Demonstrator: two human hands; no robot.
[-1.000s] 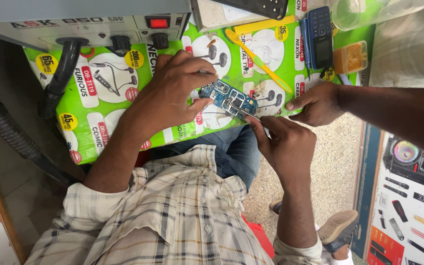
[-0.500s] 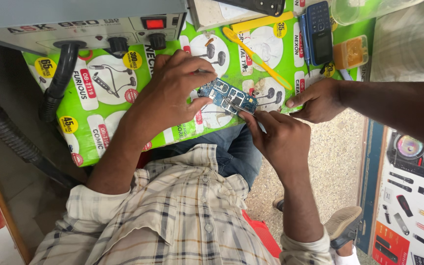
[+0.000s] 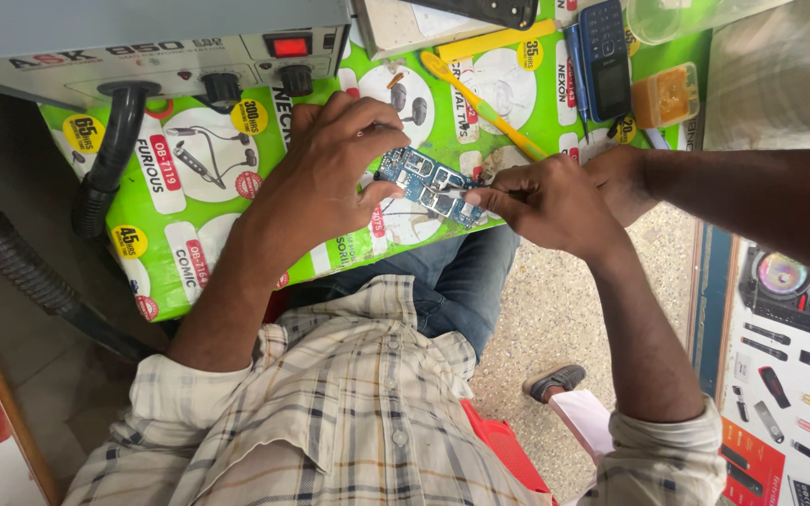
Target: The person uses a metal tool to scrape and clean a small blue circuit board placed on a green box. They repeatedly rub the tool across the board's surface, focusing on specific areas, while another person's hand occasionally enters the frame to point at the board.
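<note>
Holding the board (image 3: 428, 185) at centre frame, the left hand (image 3: 325, 173) grips its left end, thumb under and fingers curled over the top edge. The board is blue, bare of any casing, and sits just above the green printed sheet (image 3: 199, 206) that covers the bench.

The right hand (image 3: 541, 201) is closed narrow at the board's right end, fingertips pinched together on a small spot there. Whether a fine tool or a part sits in that pinch cannot be told; it is too small to see.

Judged from this, the board is already out of its housing and work on its right end is in progress. Nothing shows it finished, and no casing is seen being refitted.

Another person's hand (image 3: 616, 173) lies just behind the right hand, its arm entering from the right edge; its grip is hidden.

Further out, a yellow pry tool (image 3: 480, 103) lies on the sheet above the board. A dark keypad phone (image 3: 604, 56) and an amber tub (image 3: 665, 96) sit at upper right. A grey rework station (image 3: 142, 37) with black hose (image 3: 110, 155) fills upper left.
</note>
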